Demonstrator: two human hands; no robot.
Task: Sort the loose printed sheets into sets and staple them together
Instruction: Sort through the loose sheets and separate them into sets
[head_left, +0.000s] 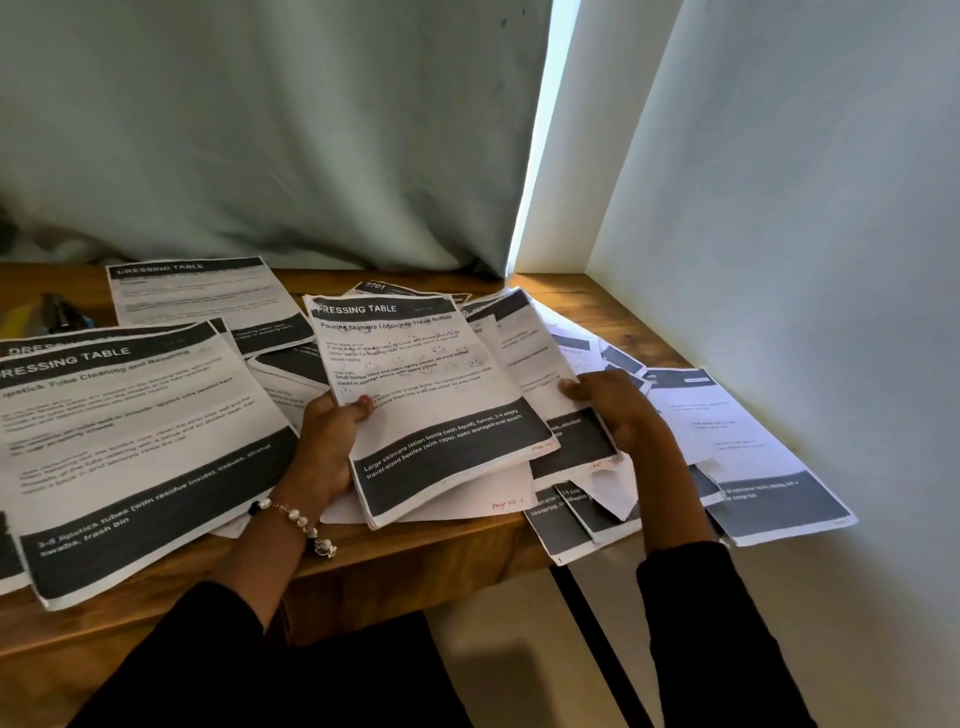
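Head view: left hand (327, 441) pinches "DRESSING TABLE" lotion sheet (421, 384); right hand (618, 410) grips neighbouring sheets (524, 353).

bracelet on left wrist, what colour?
White pearl-like beads with a few dark ones on the bracelet; head view.

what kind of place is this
Probably a home desk nook in a room corner: a wooden desk strewn with printed sheets, a curtain behind it, and a plain white wall alongside.
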